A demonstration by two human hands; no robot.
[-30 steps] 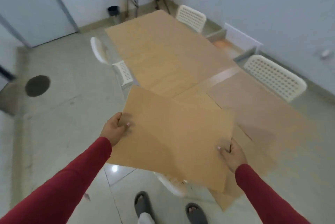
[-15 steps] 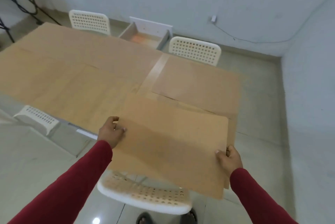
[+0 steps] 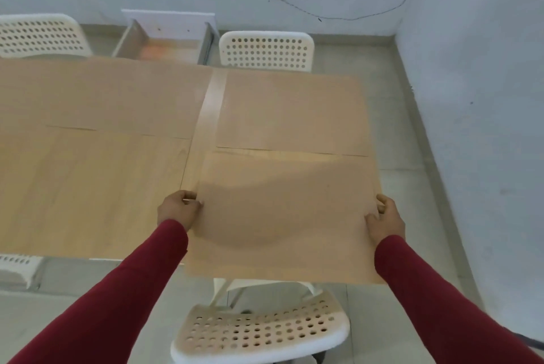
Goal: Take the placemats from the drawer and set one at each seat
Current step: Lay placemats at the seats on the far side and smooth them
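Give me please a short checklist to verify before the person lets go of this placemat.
1. Both hands hold the placemat: left hand and right hand grip its side edges: ok.
2. Placemat is at the near chair: ok.
3. Placemat lies fully on the table: near edge overhangs: not ok.
4. Far placemat not overlapped: cannot tell.
5. Drawer closed: open: not ok.

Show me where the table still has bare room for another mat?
The near left part of the table looks bare wood, bordered by the far left mat and the pale strip. The right half is crowded: the far right mat, and the near mat held by the left hand and right hand.
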